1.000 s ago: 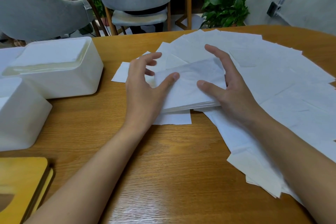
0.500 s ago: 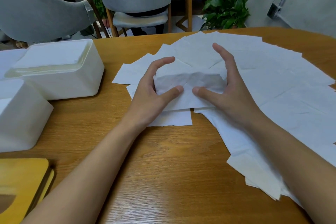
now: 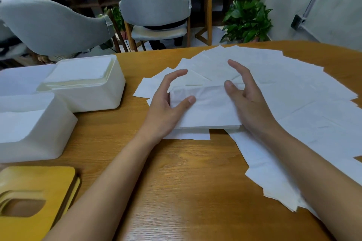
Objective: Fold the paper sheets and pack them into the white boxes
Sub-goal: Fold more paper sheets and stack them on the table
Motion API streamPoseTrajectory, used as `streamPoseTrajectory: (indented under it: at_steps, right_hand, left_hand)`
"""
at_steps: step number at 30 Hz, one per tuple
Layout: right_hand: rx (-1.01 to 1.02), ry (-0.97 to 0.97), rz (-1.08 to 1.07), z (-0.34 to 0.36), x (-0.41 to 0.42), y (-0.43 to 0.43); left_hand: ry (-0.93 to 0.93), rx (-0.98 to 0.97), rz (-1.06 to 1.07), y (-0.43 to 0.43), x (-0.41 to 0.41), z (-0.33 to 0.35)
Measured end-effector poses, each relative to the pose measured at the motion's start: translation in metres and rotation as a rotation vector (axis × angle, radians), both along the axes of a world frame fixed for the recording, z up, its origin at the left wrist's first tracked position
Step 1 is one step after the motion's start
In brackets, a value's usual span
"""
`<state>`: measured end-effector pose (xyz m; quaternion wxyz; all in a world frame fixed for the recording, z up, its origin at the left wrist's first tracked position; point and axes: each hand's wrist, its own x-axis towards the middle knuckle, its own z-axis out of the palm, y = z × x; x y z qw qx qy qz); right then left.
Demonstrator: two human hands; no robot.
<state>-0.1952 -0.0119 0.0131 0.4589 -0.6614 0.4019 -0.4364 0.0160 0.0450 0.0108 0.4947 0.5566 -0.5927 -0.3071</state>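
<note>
A folded stack of white paper lies on the wooden table in front of me. My left hand sits at the stack's left end, thumb resting on top and fingers arched above the far fold without touching it. At the right end my right hand has its thumb on the far fold, index finger raised and the outer fingers loosely curled. Loose unfolded sheets fan out behind and to the right. Two white boxes stand at the left: the far box filled with paper, the near box holding paper too.
Yellow wooden lids with an oval slot are stacked at the near left corner. Grey chairs, a small round table and a green potted plant stand beyond the table's far edge. Bare wood shows between my forearms.
The top sheet was folded over onto the stack. Both hands then eased off it, fingers lifting from the far fold while the thumbs stay on the paper. The view tilted upward.
</note>
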Motion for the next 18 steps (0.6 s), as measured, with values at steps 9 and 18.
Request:
streamPoseTrajectory:
  at_steps: [9,18]
  right_hand:
    - [-0.02,0.114,0.31,0.046,0.015,0.045]
    - [-0.078,0.089,0.3,0.055,0.085,0.087]
  left_hand:
    - [-0.114,0.022,0.07,0.053,0.047,0.044]
    - [-0.118,0.185,-0.092,0.128,0.126,0.08]
